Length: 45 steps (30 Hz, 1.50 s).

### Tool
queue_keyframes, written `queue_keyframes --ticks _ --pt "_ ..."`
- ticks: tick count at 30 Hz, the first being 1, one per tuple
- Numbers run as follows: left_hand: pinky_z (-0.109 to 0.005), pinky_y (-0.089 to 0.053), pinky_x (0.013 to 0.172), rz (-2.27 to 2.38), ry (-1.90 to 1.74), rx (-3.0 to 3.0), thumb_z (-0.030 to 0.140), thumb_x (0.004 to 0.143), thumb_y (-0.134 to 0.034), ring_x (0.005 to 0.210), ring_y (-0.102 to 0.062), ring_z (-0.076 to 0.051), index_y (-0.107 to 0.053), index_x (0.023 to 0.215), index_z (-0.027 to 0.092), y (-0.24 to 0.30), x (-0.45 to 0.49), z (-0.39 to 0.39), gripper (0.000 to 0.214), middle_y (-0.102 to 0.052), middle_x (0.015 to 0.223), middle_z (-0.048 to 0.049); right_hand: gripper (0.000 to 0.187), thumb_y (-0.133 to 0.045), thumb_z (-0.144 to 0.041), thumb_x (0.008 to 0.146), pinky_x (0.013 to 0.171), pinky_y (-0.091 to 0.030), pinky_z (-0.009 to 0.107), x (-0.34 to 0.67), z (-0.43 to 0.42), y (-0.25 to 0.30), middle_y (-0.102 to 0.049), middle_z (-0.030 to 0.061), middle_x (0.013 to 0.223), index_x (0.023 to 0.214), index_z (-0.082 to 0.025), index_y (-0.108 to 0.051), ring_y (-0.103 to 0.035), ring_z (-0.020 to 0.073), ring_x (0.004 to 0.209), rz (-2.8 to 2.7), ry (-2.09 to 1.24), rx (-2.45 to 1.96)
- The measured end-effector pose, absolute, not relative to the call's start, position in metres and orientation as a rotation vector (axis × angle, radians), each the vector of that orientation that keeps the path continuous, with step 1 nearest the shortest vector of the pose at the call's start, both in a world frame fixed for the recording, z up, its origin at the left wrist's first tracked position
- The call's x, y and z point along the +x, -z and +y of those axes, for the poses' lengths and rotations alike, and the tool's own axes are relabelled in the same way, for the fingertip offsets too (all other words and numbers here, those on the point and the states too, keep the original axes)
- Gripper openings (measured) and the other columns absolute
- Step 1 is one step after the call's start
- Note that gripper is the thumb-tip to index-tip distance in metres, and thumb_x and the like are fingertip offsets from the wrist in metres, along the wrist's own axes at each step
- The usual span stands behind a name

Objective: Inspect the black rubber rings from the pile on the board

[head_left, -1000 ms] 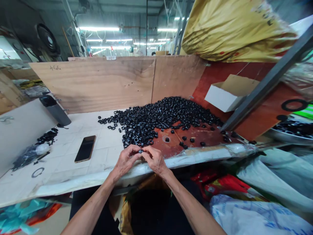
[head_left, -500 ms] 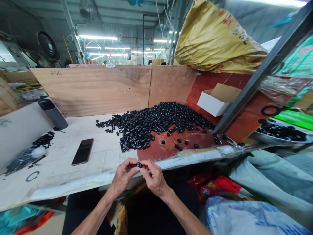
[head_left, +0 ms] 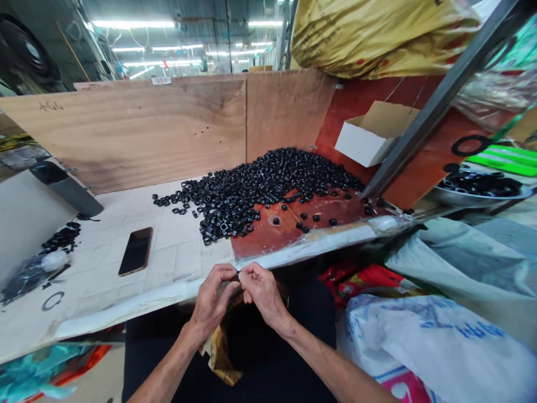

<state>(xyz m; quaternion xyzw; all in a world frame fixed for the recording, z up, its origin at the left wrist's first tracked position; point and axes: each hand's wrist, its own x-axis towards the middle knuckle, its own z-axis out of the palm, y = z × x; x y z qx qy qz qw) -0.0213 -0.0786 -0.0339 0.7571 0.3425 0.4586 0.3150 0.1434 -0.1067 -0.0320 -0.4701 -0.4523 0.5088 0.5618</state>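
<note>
A: Pinched from both sides, that's how we hold the black ring [head_left: 237,275]: left hand [head_left: 212,299] and right hand [head_left: 263,292] closed on it, thumbs & forefingers pressed together. It sits just below the table edge [head_left: 168,295], over our lap.

B: Where's the rest of the stock?

A: Big pile of rings [head_left: 268,182] up on the bench, approx. centre, spilling from the pale covering onto the red board. A few strays lie apart nr. the front. Phone [head_left: 135,258] lies left of the pile, white box [head_left: 369,140] leans behind it at right, and a metal bowl [head_left: 474,193] w/ more black parts is far right.

B: Any tips for handling?

A: In our judgement, the piece is tiny & mostly hidden by the fingers, so we'd grip it by the rim w/ light, even pressure, hands braced close together. Held over the lap, not the bench, a slip would prob. send it into the dark gap below, so we'd work it nearer the table edge.
</note>
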Motion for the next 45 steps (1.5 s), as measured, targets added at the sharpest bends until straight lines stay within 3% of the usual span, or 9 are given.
queue_keyframes --ticks 4,11,16,19,22,26,33,38,45 --pt "-0.032 -0.059 0.086 0.803 -1.185 2.224 0.012 0.097 -0.057 0.099 -0.07 -0.018 -0.066 0.112 0.025 0.037 -0.021 -0.085 0.022 -0.068 0.111 -0.0063 0.034 -0.064 -0.046 0.09 0.046 -0.039 0.024 0.144 -0.114 0.03 -0.048 -0.0066 0.057 0.071 -0.02 -0.053 -0.038 0.0071 0.04 -0.866 -1.452 -1.109" --pt "-0.029 -0.06 0.077 0.891 -1.125 1.625 0.023 0.094 -0.066 0.087 -0.069 -0.018 -0.064 0.102 0.019 0.024 -0.01 -0.097 0.008 -0.067 0.097 -0.0047 0.017 -0.06 -0.035 0.091 0.058 -0.042 0.027 0.156 -0.127 0.03 -0.057 -0.0017 0.068 0.088 -0.019 -0.066 -0.053 0.012 0.054 -1.326 -0.922 -1.162" --pt "-0.031 -0.058 0.088 0.87 -1.165 2.14 0.013 0.096 -0.06 0.1 -0.069 -0.019 -0.063 0.113 0.022 0.036 -0.017 -0.103 0.019 -0.068 0.109 -0.0073 0.034 -0.064 -0.049 0.091 0.051 -0.04 0.025 0.146 -0.133 0.035 -0.047 -0.0072 0.05 0.078 -0.019 -0.058 -0.042 0.009 0.044 -0.879 -1.441 -1.115" --pt "-0.031 -0.059 0.087 0.753 -0.989 2.394 0.009 0.099 -0.051 0.101 -0.069 -0.018 -0.059 0.12 0.022 0.042 -0.029 -0.1 0.026 -0.067 0.113 -0.0093 0.048 -0.078 -0.059 0.076 0.045 -0.041 0.024 0.145 -0.137 0.039 -0.05 -0.0059 0.057 0.068 -0.017 -0.056 -0.037 0.0053 0.042 -0.621 -1.692 -1.067" --pt "-0.03 -0.059 0.084 0.623 -0.77 2.53 0.011 0.101 -0.048 0.098 -0.069 -0.018 -0.058 0.12 0.021 0.037 -0.042 -0.092 0.024 -0.068 0.113 -0.0098 0.053 -0.085 -0.061 0.067 0.042 -0.042 0.024 0.146 -0.14 0.045 -0.054 -0.0038 0.062 0.068 -0.015 -0.059 -0.038 0.0043 0.041 -0.563 -1.823 -1.069" --pt "-0.031 -0.058 0.085 0.534 -0.562 2.519 0.014 0.101 -0.049 0.097 -0.069 -0.02 -0.062 0.116 0.022 0.02 -0.052 -0.081 0.022 -0.069 0.113 -0.0089 0.055 -0.08 -0.067 0.07 0.042 -0.044 0.025 0.141 -0.138 0.048 -0.057 -0.0029 0.062 0.074 -0.015 -0.061 -0.04 0.0056 0.04 -0.567 -1.889 -1.086" --pt "-0.031 -0.056 0.085 0.903 -0.92 2.045 0.023 0.097 -0.061 0.094 -0.068 -0.019 -0.065 0.104 0.022 0.012 -0.037 -0.084 0.008 -0.069 0.1 -0.006 0.04 -0.05 -0.053 0.099 0.052 -0.043 0.023 0.13 -0.134 0.039 -0.054 -0.0048 0.054 0.079 -0.019 -0.058 -0.052 0.0098 0.044 -1.137 -1.26 -1.295" --pt "-0.033 -0.056 0.088 0.992 -1.025 1.949 0.024 0.093 -0.065 0.097 -0.069 -0.021 -0.066 0.101 0.022 0.022 -0.029 -0.093 0.009 -0.069 0.102 -0.0053 0.027 -0.053 -0.045 0.097 0.048 -0.039 0.022 0.136 -0.133 0.043 -0.057 -0.0046 0.063 0.092 -0.02 -0.06 -0.052 0.0102 0.045 -1.206 -1.187 -1.267" --pt "-0.032 -0.055 0.089 0.939 -0.979 2.033 0.023 0.097 -0.059 0.099 -0.068 -0.019 -0.062 0.107 0.023 0.032 -0.036 -0.102 0.01 -0.068 0.105 -0.0058 0.02 -0.057 -0.038 0.09 0.053 -0.043 0.023 0.141 -0.138 0.044 -0.054 -0.0072 0.053 0.082 -0.02 -0.054 -0.05 0.0101 0.042 -1.08 -1.447 -1.189"
